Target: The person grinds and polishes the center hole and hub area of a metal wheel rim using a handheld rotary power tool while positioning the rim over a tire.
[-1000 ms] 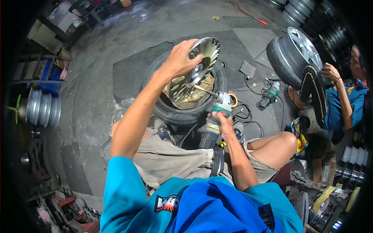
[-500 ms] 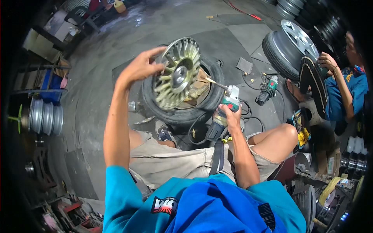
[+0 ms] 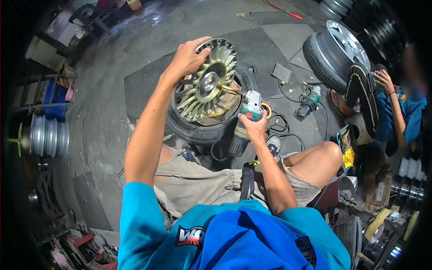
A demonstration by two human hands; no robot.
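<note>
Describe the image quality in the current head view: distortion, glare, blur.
In the head view, strong fisheye bending, corners fading to black; in the head view, too, glare on the floor at upper left, the finned disc, power tool, left hand and right hand fairly clear, the other person's head blurred.

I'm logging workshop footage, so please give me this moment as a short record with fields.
Left hand: holds the finned metal disc by its upper edge
Right hand: grips the power tool
Tool tip: overlaps the disc in view; contact unclear
Below the disc: tyre lying on its side
Nearby: second power tool on the floor, silver wheel, co-worker's hand
</note>
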